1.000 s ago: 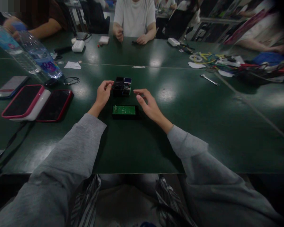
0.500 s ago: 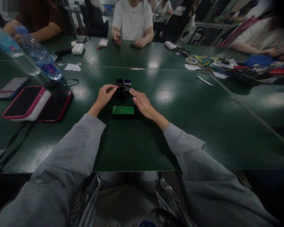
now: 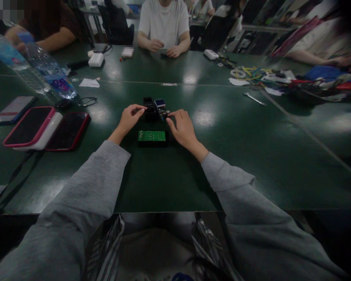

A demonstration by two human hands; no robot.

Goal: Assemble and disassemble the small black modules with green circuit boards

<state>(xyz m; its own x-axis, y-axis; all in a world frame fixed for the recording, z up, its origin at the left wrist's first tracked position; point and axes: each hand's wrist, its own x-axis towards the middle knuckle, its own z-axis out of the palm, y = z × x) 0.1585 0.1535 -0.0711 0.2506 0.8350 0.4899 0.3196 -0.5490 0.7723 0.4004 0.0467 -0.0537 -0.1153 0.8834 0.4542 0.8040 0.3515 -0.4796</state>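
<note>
A black case part (image 3: 148,106) lies on the green table, and the thumb and forefinger of my left hand (image 3: 130,117) close on its left edge. Just right of it sits a small circuit module (image 3: 162,109) with a little screen at its far end, tilted against the case. My right hand (image 3: 181,127) has thumb and forefinger at the module's near right end, gripping it. Nearer to me, between my wrists, a green circuit board (image 3: 151,136) rests in a black tray-like shell, touched by neither hand.
Phones (image 3: 68,131) and two plastic bottles (image 3: 51,74) are at the left. A wrench (image 3: 254,99) and a cable pile (image 3: 280,80) lie to the right. A person in a white shirt (image 3: 164,23) sits opposite, hands on the table.
The screen module has turned and shifted right, away from the black case, with my right hand. My left hand has stayed in place. The hands of the person opposite have moved closer together.
</note>
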